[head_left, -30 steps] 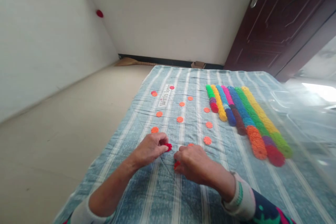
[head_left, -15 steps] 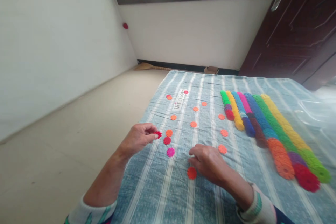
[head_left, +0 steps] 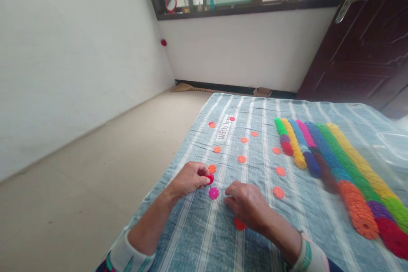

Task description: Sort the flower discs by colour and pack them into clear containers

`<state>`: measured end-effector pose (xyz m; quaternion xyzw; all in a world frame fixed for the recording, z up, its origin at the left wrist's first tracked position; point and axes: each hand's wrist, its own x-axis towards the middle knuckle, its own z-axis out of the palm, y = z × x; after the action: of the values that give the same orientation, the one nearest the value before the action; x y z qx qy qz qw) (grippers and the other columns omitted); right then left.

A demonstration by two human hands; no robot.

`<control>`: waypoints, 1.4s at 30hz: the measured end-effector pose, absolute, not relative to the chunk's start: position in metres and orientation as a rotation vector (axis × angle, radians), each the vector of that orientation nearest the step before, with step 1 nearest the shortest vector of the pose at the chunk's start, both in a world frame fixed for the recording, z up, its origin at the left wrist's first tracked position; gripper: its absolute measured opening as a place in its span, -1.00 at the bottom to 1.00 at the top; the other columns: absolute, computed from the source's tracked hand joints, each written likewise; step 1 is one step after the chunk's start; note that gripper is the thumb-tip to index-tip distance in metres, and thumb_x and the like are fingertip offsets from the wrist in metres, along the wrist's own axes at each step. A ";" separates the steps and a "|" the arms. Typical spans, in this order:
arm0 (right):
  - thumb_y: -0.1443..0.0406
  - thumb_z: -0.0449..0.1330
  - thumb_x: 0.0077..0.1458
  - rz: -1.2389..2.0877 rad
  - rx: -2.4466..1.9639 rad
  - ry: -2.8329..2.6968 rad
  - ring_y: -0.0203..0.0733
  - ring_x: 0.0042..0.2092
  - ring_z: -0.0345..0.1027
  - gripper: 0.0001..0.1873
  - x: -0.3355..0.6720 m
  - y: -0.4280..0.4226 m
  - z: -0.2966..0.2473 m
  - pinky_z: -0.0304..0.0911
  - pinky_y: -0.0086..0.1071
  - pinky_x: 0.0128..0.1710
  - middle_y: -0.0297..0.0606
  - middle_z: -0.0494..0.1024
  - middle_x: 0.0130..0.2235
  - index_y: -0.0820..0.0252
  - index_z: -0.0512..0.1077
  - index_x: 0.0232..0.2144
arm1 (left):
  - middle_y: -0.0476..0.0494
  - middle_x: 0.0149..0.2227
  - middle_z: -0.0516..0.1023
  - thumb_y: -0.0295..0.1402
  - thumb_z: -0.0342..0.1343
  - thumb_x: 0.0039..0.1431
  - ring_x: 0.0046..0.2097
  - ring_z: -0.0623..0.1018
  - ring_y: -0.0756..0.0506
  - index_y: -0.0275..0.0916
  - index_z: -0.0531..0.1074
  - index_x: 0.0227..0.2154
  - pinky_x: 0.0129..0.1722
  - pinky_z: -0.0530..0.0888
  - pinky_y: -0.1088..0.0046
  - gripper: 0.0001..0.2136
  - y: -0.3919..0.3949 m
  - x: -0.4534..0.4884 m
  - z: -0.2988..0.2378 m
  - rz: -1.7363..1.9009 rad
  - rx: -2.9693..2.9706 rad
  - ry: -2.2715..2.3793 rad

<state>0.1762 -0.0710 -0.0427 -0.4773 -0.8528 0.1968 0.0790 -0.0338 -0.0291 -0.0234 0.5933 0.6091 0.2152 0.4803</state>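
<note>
Resting palm-down at lower centre of the frame, the right hand (head_left: 247,204) lies on the striped cloth (head_left: 197,238) with fingers loosely curled and nothing seen in its grasp. An orange-red disc (head_left: 239,224) shows partly from under its near edge. Just left of its fingertips a magenta disc (head_left: 213,193) lies flat on the cloth, between the two hands. The left hand (head_left: 190,177), left of centre, is closed in a pinch on a red disc (head_left: 210,179), held between thumb and fingertips at cloth level. An orange disc (head_left: 212,168) lies just beyond that pinch. Farther up, loose orange discs (head_left: 242,159) are scattered singly around a printed label (head_left: 225,128). At right, long rows of stacked discs (head_left: 328,157) in green, yellow, blue, pink, orange, purple and red lie side by side, running toward the lower right corner. Beyond the cloth: bare floor (head_left: 95,170), a white wall (head_left: 242,46), a small round mirror (head_left: 171,3) on the sill at top centre, and a dark door (head_left: 366,42) at upper right.
</note>
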 end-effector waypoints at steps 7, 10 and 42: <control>0.30 0.10 0.16 0.615 -1.396 -2.534 -0.25 -0.29 0.42 -0.86 0.178 -0.071 -0.047 0.01 -0.42 -0.40 -0.31 0.53 -0.30 0.14 0.45 -0.38 | 0.05 -0.59 0.37 -0.34 0.10 -0.16 -0.50 0.36 0.00 -0.23 0.35 -0.57 -0.46 0.20 0.51 -0.92 -0.023 -0.026 -0.030 0.271 1.867 1.802; 0.30 0.11 0.16 0.617 -1.396 -2.517 -0.26 -0.29 0.42 -0.87 0.178 -0.070 -0.047 0.00 -0.43 -0.40 -0.31 0.54 -0.30 0.14 0.45 -0.38 | 0.00 -0.53 0.40 -0.37 0.07 -0.15 -0.43 0.39 -0.02 -0.24 0.35 -0.61 -0.43 0.19 0.50 -0.94 -0.023 -0.026 -0.027 0.201 1.995 1.811; 0.36 0.12 0.03 0.445 -1.239 -2.179 -0.32 -0.47 0.30 -0.87 0.171 -0.066 -0.114 -0.07 -0.43 -0.49 -0.36 0.45 -0.48 0.13 0.32 -0.54 | -0.01 -0.65 0.46 -0.55 0.25 -0.18 -0.59 0.43 0.05 -0.39 0.53 -0.41 -0.58 0.33 0.58 -0.82 0.162 -0.030 -0.015 0.620 1.394 1.796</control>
<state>0.1713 -0.0657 -0.1135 -0.4653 -0.8181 0.1671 0.2935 -0.0297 0.1624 -0.0154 0.5466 0.7041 0.2430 0.3827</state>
